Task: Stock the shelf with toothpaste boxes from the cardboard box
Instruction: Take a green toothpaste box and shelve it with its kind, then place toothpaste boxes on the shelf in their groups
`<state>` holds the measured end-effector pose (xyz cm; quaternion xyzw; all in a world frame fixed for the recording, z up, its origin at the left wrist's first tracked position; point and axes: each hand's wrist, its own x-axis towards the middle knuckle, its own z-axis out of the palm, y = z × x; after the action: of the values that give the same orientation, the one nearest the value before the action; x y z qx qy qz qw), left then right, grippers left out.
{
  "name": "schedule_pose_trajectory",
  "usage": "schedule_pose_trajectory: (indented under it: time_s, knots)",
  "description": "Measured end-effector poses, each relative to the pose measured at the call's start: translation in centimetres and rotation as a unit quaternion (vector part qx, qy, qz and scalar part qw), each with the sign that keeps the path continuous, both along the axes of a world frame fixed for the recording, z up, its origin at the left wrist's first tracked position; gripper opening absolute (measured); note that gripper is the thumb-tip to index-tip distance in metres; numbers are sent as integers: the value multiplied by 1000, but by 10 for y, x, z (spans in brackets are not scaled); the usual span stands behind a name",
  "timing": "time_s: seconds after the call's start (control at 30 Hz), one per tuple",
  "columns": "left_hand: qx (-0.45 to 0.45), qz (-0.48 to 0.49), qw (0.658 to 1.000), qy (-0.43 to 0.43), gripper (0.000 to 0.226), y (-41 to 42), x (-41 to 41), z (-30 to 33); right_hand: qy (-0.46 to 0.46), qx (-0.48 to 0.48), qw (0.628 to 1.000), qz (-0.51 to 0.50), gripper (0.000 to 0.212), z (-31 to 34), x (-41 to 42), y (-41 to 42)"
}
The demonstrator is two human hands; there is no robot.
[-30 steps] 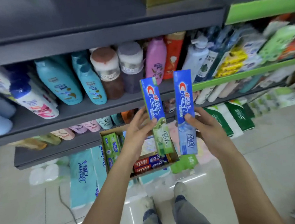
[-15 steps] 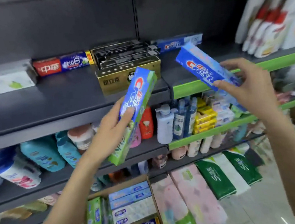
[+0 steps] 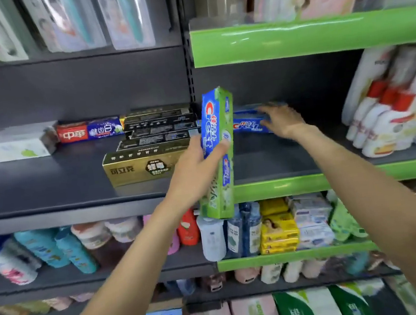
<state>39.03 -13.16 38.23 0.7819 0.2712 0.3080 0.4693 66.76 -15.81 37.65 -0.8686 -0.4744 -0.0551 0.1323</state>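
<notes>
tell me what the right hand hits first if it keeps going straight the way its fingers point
The right hand already reaches the blue Crest box lying on the shelf. Straight on, it would likely meet that box first, then the dark back panel; motion blur hides actual contact.

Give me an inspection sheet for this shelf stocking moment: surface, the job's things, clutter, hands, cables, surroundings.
Surface: dark shelf, bare patches at front left and centre right.
Job's things: green and blue Crest box upright, held off the shelf; blue Crest box lying flat at the back of the shelf.
Clutter: gold box with a stack of black boxes behind; red and blue box; white box.
Hands: left hand grips the green and blue Crest box; right hand blurred, fingers spread at the blue Crest box.
Cables: nothing seen.
Surroundings: bottles on the shelf below; white packs at right.
</notes>
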Motion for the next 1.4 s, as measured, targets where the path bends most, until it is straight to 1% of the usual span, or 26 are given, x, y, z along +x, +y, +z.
schedule_pose_trajectory:
  time_s: [0.03,0.1,0.17,0.2,0.23,0.27,0.3,0.37,0.43,0.47,0.5,0.53,0.57,0.63,0.67,0.7,0.8,0.87,0.93,1.0,1.07,1.13,1.2,1.27,1.33,1.4]
  knots:
    - [-3,7,1000,2,49,-1,10,1,13,36,999,13,45,4,-6,-5]
    - [-39,13,999,-17,42,-2,31,1,71,150,985,54,42,8,-28,-26]
    - [-84,24,995,-39,34,-1,51,-1,200,245,942,115,32,10,-63,-58]
    - [-110,28,992,-50,34,0,60,-3,265,259,917,145,28,11,-80,-75]
    - [-141,25,988,-65,37,-1,68,-4,304,255,902,168,26,11,-92,-88]
    - [-168,17,982,-79,42,-3,76,-6,305,238,905,180,30,11,-97,-97]
    - [-186,6,978,-90,47,-5,84,-7,265,216,923,176,39,11,-97,-102]
    - [-208,-16,973,-98,51,-13,94,-9,143,180,963,140,51,10,-85,-104]
    - [-218,-50,972,-77,50,-17,99,-14,93,174,974,111,48,9,-69,-105]
    - [-194,-62,978,-45,48,-18,97,-15,77,173,977,102,46,9,-58,-106]
    - [-139,-64,988,-1,47,-16,93,-17,57,165,980,92,45,9,-47,-107]
    - [-62,-61,995,45,46,-12,88,-20,37,150,985,81,44,9,-35,-108]
    - [20,-55,995,86,45,-6,82,-22,20,127,989,70,44,10,-24,-106]
    - [156,-30,975,152,44,3,70,-26,2,79,995,67,43,10,-6,-97]
    - [203,-18,963,178,45,7,66,-28,5,58,995,76,42,7,0,-90]
    - [236,-10,951,200,45,9,62,-29,13,39,995,88,40,5,4,-82]
    - [291,6,924,247,45,11,58,-35,40,6,992,122,37,-2,9,-58]
    - [312,14,915,256,44,11,58,-36,23,-14,993,112,34,-2,9,-43]
    - [322,13,913,249,44,11,58,-38,-30,-24,996,85,35,-3,9,-31]
    - [329,12,913,240,44,12,59,-39,-76,-9,995,56,36,-5,4,-25]
    - [333,5,915,227,42,12,57,-40,-84,34,995,47,38,-8,-5,-29]
    - [363,-18,913,186,38,11,49,-38,-87,102,989,55,41,-11,-20,-43]
    - [416,-40,902,108,34,7,35,-33,-75,192,977,64,37,-11,-43,-65]
    - [447,-53,892,37,32,4,10,-33,-29,258,962,88,29,-14,-77,-90]
    - [475,-56,878,-28,26,0,-21,-45,20,285,952,114,21,-22,-119,-112]
    - [481,-42,873,-71,22,-3,-57,-62,59,287,946,140,17,-37,-164,-126]
